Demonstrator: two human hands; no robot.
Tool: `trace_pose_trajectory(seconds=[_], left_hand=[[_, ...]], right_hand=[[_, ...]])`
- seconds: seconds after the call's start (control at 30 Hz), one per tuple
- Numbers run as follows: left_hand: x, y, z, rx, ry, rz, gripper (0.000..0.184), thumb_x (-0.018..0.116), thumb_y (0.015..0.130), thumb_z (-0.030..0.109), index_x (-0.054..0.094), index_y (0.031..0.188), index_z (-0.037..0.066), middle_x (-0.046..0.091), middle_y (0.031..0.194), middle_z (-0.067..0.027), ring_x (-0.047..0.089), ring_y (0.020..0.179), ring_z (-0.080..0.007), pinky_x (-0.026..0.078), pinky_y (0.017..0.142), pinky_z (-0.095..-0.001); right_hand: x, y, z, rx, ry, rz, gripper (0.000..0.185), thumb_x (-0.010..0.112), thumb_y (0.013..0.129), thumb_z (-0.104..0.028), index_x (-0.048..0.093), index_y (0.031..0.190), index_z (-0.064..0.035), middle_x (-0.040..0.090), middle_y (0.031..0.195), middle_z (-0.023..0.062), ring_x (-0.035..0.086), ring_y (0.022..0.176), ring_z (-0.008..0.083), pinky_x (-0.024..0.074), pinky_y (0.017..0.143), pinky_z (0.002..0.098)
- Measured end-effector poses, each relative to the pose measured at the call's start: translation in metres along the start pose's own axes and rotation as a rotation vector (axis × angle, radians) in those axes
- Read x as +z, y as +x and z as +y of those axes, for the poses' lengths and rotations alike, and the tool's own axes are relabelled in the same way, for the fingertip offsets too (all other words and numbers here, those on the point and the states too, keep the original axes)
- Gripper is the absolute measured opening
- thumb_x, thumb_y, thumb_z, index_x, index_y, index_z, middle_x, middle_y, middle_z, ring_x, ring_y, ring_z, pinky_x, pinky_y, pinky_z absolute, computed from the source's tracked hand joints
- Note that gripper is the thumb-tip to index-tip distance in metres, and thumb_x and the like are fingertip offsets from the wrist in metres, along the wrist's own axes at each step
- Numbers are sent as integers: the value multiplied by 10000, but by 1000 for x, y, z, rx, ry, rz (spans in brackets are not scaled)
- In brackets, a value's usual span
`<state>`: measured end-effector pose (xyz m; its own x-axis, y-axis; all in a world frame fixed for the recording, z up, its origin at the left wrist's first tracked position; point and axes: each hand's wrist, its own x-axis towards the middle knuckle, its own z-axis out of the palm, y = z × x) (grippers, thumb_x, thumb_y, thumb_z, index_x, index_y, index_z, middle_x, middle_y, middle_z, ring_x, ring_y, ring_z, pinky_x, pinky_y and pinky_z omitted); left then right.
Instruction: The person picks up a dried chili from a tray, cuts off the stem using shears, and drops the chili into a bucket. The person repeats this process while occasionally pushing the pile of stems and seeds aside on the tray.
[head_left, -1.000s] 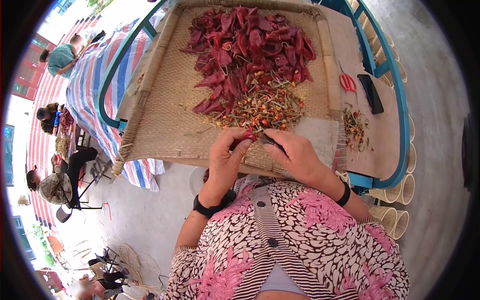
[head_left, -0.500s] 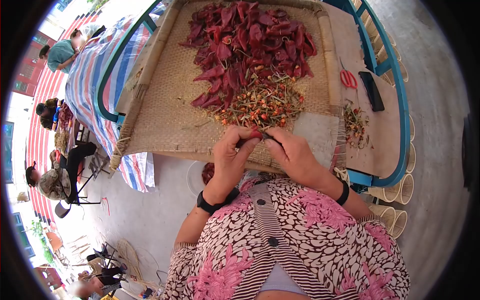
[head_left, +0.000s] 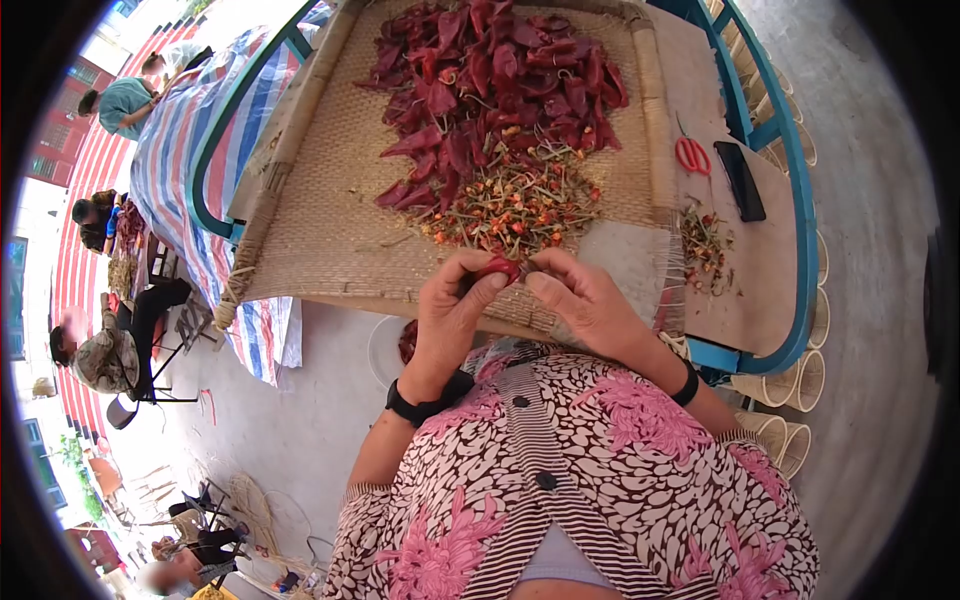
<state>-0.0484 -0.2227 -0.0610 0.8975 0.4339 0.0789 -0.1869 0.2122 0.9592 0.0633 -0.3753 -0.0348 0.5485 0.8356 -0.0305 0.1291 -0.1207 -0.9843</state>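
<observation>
- Closest up is the patterned shirt (head_left: 620,450), with a black band on each wrist. The face of the left one (head_left: 432,402) is turned so I can't make it out.
- Left hand (head_left: 450,312): thumb and fingers closed on a red pepper (head_left: 498,268). The fingers cover part of it, so its full shape is hidden.
- Right hand (head_left: 588,302): thumb and index nearly together, just beside the pepper's right end. There's a small dark bit at the tips, too tiny to identify, and I can't tell whether they're gripping it or the pepper.
- So the pepper sits at the left fingertips, between the two hands, over the near edge of the woven tray (head_left: 320,240).
- Low on the left, a pale round tub (head_left: 372,352) with something dark red in it, partly hidden behind the left forearm.
- Just past the fingers, a loose heap of stems and orange-red bits (head_left: 520,210), then the big pile of red peppers (head_left: 490,80) touching it. Top of the pile is cut off by the frame.
- Right of the tray: more scraps (head_left: 705,250), red-handled scissors (head_left: 692,156) and a black phone (head_left: 740,182), inside a blue rail (head_left: 803,260).
- Way off left, people beside a striped sheet (head_left: 185,150), small and blurry.
</observation>
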Motion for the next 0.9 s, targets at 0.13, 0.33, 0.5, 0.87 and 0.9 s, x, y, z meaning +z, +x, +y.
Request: trace_pose_trajectory(seconds=[0.13,0.33,0.5,0.87,0.9], left_hand=[[0,-3,3,-16,115,-4,122,610,928,35,618,1045,1,608,956,-10,559,898,-84,442,825,-223],[-1,-4,3,-66,143,-130,133,616,930,56,617,1053,4,632,951,-10,566,908,-82,450,833,-227],[-1,-5,-2,-156,57,-125,130,617,933,74,618,1048,15,640,971,-11,573,914,-85,451,846,-233],[-2,-13,-15,-275,-501,-291,196,631,937,153,602,1092,36,629,1006,-3,574,933,-91,452,869,-251],[-4,-15,-17,-324,-454,-331,199,631,937,156,600,1094,36,627,1015,-3,570,949,-90,449,878,-254]], right_hand=[[-7,-5,-11,-135,-466,98,308,584,945,-303,565,1082,-29,638,882,130,629,735,306,488,618,375],[-10,-9,-8,-304,-598,98,249,610,912,-244,563,1055,-46,615,863,162,622,778,356,484,614,427],[-6,-11,0,-317,-564,110,247,592,934,-250,556,1051,-36,581,819,162,618,738,342,478,605,418],[-16,-8,-11,508,959,-271,300,430,1024,-382,519,1031,-96,364,636,-70,296,419,21,248,372,192],[-18,-5,-12,530,1050,-228,310,423,1024,-396,513,1028,-99,350,629,-69,281,407,20,240,359,193]])
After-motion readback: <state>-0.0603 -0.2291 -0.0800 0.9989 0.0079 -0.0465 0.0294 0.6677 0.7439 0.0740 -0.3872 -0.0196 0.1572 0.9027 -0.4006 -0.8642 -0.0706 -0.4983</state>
